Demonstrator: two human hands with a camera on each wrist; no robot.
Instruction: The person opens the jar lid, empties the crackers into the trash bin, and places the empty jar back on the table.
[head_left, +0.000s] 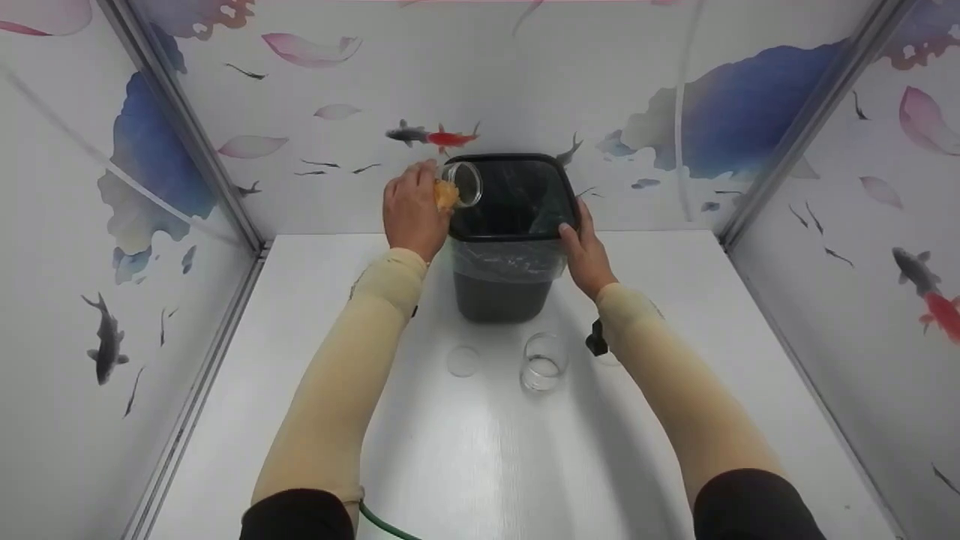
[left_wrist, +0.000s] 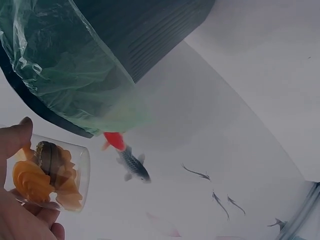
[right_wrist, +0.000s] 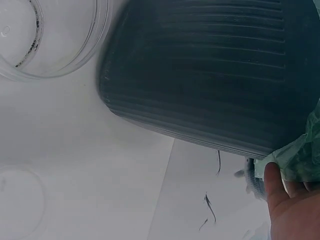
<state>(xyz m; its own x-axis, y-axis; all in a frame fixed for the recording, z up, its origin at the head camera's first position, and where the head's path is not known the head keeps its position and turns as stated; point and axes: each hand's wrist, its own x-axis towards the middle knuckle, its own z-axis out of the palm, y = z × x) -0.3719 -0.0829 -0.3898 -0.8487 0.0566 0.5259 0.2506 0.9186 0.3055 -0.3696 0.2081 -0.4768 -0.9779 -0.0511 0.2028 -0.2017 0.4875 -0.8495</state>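
Note:
My left hand (head_left: 414, 216) grips a clear glass jar (head_left: 470, 184), tipped on its side at the left rim of a black trash bin (head_left: 501, 301). Orange swirled pieces (left_wrist: 33, 181) and a dark brown piece (left_wrist: 48, 159) lie inside the jar, as the left wrist view shows. A thin translucent green bag (left_wrist: 85, 95) lines the bin and folds over its rim. On the bin's right side, my right hand (head_left: 590, 259) holds the rim, thumb on top, with the other fingers partly hidden behind the bag.
A second clear glass jar (head_left: 544, 363) stands on the white table in front of the bin, with dark specks near its bottom. Left of it lies a clear round disc (head_left: 463, 361); another disc (right_wrist: 20, 202) is at the right. Printed walls enclose the table.

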